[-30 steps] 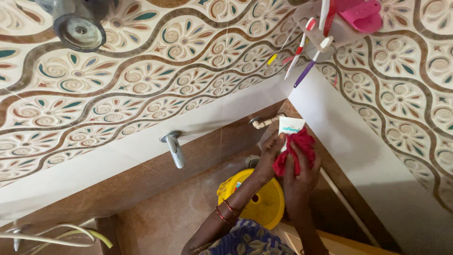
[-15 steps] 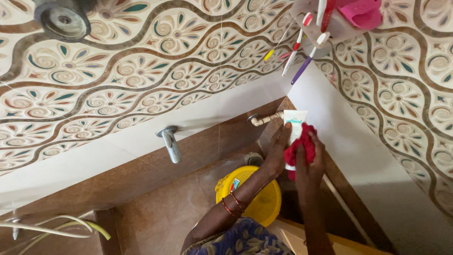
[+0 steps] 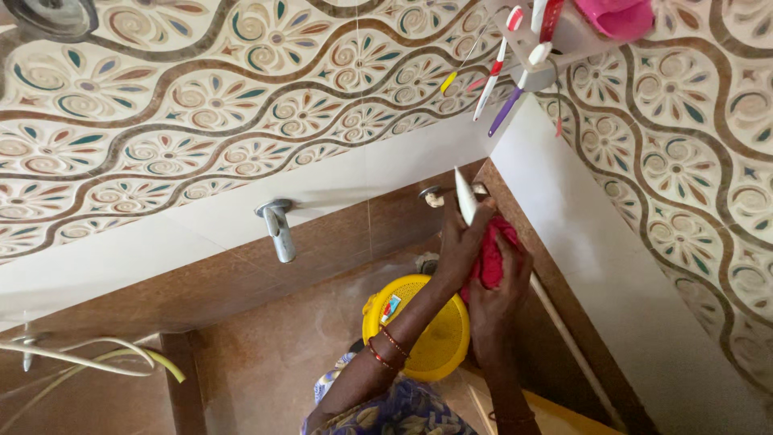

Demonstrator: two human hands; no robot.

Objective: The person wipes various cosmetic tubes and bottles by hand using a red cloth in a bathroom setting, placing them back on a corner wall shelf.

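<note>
My left hand (image 3: 453, 246), with bangles on its wrist, holds a white tube (image 3: 465, 196) that stands upright and edge-on near the corner of the tiled walls. My right hand (image 3: 497, 304) presses a red cloth (image 3: 489, 258) against the lower part of the tube, just right of my left hand. Both hands hang over a yellow perforated basket (image 3: 427, 342) on the brown floor.
A metal tap (image 3: 278, 228) sticks out of the left wall, and a smaller tap (image 3: 431, 195) sits right behind the tube. A corner shelf (image 3: 564, 39) above holds toothbrushes (image 3: 493, 74) and a pink item (image 3: 624, 14). A pale pipe (image 3: 573, 348) runs along the right wall. Hoses (image 3: 97, 362) lie at lower left.
The tube has turned from face-on to edge-on in my left hand. The red cloth has slid lower on it. The view has shifted slightly up and left.
</note>
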